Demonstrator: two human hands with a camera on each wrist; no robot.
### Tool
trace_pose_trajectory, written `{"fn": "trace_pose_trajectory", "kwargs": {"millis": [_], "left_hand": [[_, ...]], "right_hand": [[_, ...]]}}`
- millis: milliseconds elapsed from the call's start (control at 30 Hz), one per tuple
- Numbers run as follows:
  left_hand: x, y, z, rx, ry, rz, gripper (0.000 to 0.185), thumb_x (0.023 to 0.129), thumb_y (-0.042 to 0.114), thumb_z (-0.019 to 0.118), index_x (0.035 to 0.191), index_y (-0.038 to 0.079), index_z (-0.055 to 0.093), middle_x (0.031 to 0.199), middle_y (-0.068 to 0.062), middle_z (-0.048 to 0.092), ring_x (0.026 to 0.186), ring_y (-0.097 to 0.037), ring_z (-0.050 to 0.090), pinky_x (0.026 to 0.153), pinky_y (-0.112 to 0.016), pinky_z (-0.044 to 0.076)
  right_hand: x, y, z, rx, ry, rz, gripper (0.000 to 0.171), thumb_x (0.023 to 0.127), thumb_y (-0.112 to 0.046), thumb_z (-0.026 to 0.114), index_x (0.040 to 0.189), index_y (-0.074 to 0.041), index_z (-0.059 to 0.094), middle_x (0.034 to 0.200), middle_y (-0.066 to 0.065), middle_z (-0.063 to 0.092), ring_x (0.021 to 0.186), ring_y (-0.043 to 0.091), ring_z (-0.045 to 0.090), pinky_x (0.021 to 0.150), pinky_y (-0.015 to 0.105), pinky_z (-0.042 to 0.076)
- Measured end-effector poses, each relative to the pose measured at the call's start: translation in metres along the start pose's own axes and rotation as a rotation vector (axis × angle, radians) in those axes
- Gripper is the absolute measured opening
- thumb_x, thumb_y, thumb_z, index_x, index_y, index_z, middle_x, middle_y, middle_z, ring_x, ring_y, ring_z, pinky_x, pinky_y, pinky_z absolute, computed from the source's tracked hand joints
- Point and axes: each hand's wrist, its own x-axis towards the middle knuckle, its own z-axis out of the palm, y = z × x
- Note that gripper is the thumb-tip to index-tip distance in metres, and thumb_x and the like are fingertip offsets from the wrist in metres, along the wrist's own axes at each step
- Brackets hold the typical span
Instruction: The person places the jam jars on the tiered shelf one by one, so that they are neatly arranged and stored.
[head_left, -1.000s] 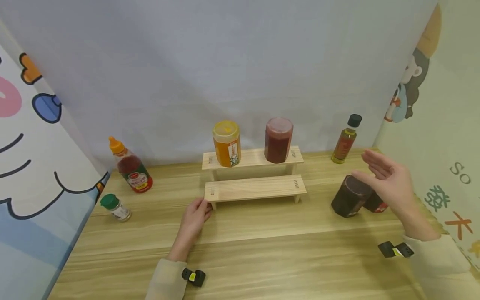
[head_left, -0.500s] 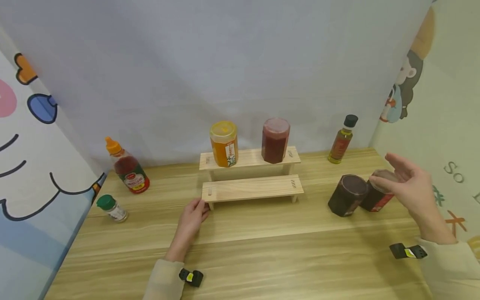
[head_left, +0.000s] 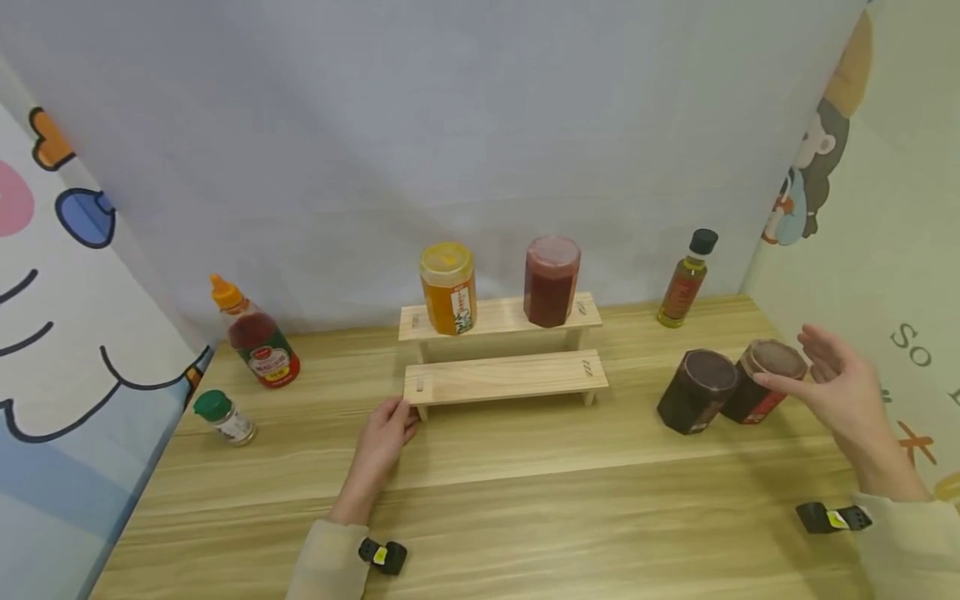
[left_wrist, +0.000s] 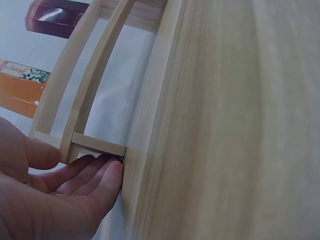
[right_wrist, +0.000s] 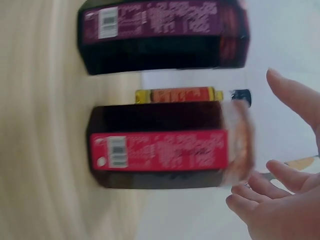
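Observation:
In the head view my left hand (head_left: 385,435) holds the left end of a two-step wooden shelf (head_left: 502,377). Its thumb lies at the board's edge and its fingers reach by the leg, as the left wrist view shows. On the right, my right hand (head_left: 846,393) is spread beside a dark jar with a red label (right_wrist: 160,150), thumb near the lid and fingers apart. Nothing is gripped there. A second dark jar with a purple label (head_left: 697,393) stands close to its left.
On the upper step stand a yellow-lidded honey-coloured jar (head_left: 448,287) and a dark red jar (head_left: 551,283). An oil bottle (head_left: 682,287) is at the back right. A sauce bottle (head_left: 261,342) and a green-capped shaker (head_left: 225,417) stand at the left.
My right hand has moved right, from above the purple-labelled jar to beside the red-labelled one, and has lowered slightly. My left hand stays at the shelf.

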Motion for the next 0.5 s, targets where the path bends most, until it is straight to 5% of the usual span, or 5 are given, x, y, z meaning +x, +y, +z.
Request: {"fn": "trace_pose_trajectory", "kwargs": {"millis": [333, 500], "left_hand": [[-0.001, 0.0, 0.0, -0.001, 0.008, -0.004, 0.041, 0.104, 0.021, 0.033, 0.131, -0.007, 0.044, 0.13, -0.026, 0.049, 0.122, -0.035, 0.049, 0.1, -0.037, 0.046], [-0.001, -0.001, 0.0, 0.01, 0.007, -0.006, 0.042, 0.104, 0.022, 0.034, 0.134, -0.006, 0.042, 0.132, -0.025, 0.048, 0.123, -0.034, 0.049, 0.1, -0.037, 0.046]], "right_hand": [[-0.002, 0.022, 0.001, -0.048, -0.098, 0.1, 0.092, 0.085, -0.028, 0.07, 0.152, -0.023, 0.006, 0.156, 0.014, 0.01, 0.142, 0.027, 0.016, 0.101, 0.004, 0.031], [-0.002, 0.029, 0.002, -0.056, -0.124, 0.104, 0.088, 0.085, -0.029, 0.07, 0.151, -0.023, 0.013, 0.155, 0.009, 0.019, 0.141, 0.023, 0.021, 0.098, 0.004, 0.035]]}}
